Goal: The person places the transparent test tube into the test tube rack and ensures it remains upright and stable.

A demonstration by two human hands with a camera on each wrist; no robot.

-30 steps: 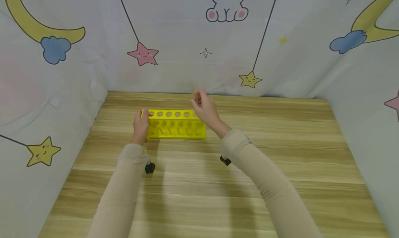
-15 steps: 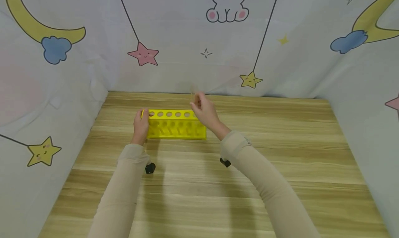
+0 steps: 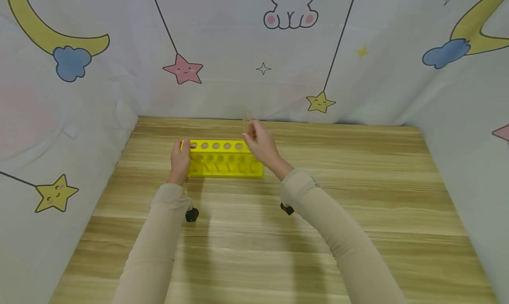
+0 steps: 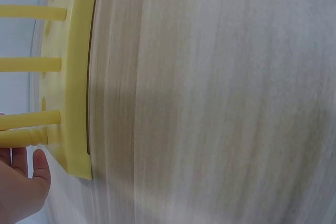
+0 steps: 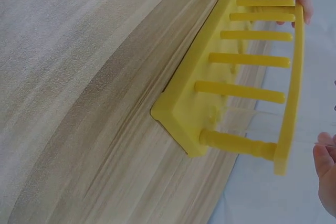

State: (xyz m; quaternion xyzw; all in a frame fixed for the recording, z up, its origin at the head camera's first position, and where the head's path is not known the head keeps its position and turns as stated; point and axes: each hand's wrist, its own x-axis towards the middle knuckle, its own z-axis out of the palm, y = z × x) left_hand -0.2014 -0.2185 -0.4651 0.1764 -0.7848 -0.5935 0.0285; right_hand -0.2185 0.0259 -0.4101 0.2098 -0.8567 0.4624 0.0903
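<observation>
A: What has moved since a second ago?

B: Very little. The right hand (image 3: 262,145) has sunk a touch toward the right end of the yellow plastic test-tube rack (image 3: 224,160); the left hand (image 3: 180,159) has stayed put on the rack's left end.

A: Start from the near side, then.

B: Nearest are two beige sleeves (image 3: 153,246) reaching forward over the pale wood-grain table (image 3: 358,215), each with a small black wrist camera (image 3: 191,214) under it. Beyond them the rack stands upright on the table, a little left of centre, its row of round holes facing up.

A: And the fingers?

B: The left fingers curl round the rack's left end, thumb on top by the first hole. The right fingers are drawn together, pinching a thin clear glass tube (image 3: 245,120) held upright just above the rightmost holes. In the right wrist view a faint clear tube (image 5: 247,114) shows between the rack's pegs; whether it has touched the base I cannot tell.

A: Farther back?

B: A white cloth backdrop (image 3: 238,43) printed with stars, moons and a bear closes the table on three sides.
</observation>
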